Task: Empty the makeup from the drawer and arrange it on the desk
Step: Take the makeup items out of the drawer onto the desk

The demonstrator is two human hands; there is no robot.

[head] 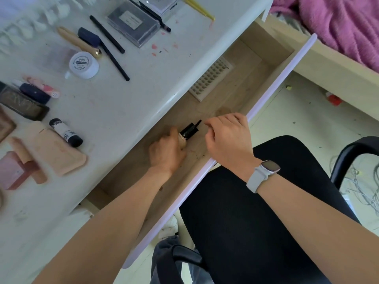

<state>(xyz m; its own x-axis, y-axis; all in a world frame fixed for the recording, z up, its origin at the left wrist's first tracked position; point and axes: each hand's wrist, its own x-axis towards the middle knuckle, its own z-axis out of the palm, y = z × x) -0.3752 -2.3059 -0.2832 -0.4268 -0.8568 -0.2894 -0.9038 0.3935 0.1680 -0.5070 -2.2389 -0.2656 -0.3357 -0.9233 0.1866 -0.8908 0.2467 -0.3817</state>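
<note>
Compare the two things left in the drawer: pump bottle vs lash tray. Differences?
1. The pump bottle has a beige body and black pump; the lash tray is pale, with rows of dark lashes.
2. The left hand grips the bottle; the tray lies untouched, farther along the drawer.
3. The bottle is chunky, the tray flat.

Both are still inside the drawer.
</note>
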